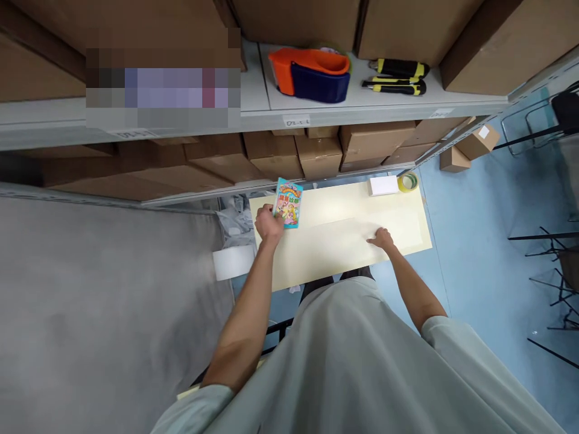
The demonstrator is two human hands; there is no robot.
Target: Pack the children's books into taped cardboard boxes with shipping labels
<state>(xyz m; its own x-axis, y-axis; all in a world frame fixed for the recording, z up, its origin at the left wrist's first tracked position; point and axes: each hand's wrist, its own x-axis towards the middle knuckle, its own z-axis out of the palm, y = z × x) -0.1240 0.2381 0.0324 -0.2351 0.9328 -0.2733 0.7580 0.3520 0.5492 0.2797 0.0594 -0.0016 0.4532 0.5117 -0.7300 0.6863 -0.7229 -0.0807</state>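
Note:
My left hand (269, 224) is closed on the lower left edge of a small, colourful picture book (288, 204) with a blue border, held over the left end of a cream table (325, 199). Its cover carries cartoon figures and large characters. Farther right, my right hand (383, 239) rests at the table's near side, thumb stretched out to the left and apart from the fingers. Beneath it lies a pale, thin sheet (323, 244), hard to tell from the tabletop. Nothing shows in the right hand.
A white box (383, 185) and a roll of tape (408, 182) sit at the table's far right. Above, a shelf (253, 90) bears an orange and blue tape dispenser (316, 75), utility knives (398, 85) and cartons (398, 30). A white roll (234, 263) stands left; chairs (561, 271) are right.

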